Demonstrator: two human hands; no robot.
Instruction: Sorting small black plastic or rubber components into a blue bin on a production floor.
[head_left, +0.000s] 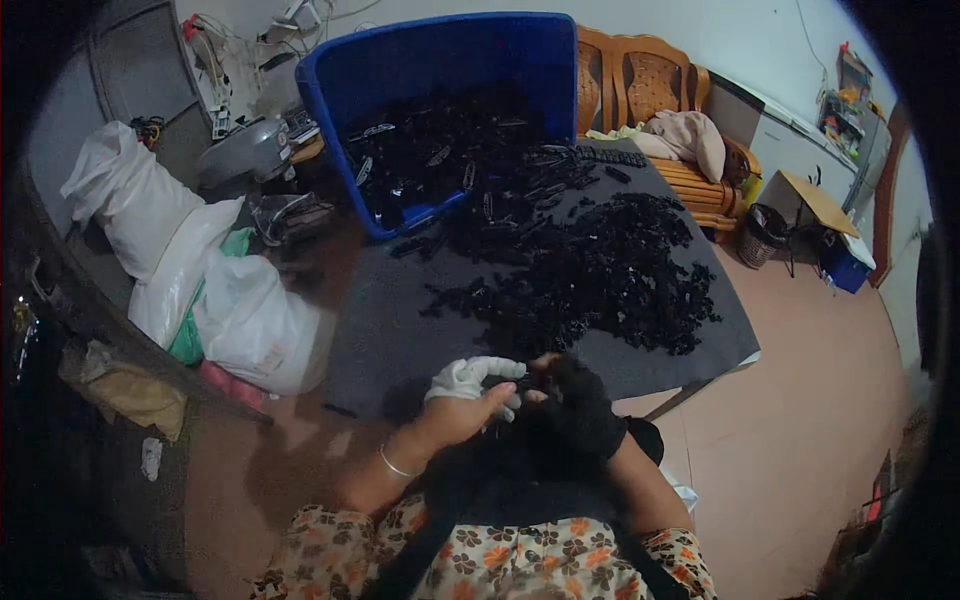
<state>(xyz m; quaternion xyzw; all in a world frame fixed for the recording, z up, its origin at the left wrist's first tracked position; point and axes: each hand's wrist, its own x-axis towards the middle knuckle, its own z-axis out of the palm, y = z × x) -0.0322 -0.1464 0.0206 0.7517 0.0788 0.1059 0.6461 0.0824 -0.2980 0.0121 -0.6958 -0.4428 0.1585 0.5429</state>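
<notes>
At the table's near edge my two hands come together over my lap. My left hand (472,396), in a pale glove that leaves the thumb bare, has its fingers closed on a small black part (521,381). My right hand (585,405) wears a black glove with bare fingertips, and these pinch at the same part from the other side. The part's exact shape is mostly covered by the fingers. Just beyond them a heap of small black plastic pieces (640,260) spreads over the dark grey table cover (390,340).
A large blue bin (440,35) lies tipped toward me at the table's far left, with more black pieces inside. White sacks (260,320) stand on the left. A wooden bench (650,80) and a waste basket (763,235) are at the far right.
</notes>
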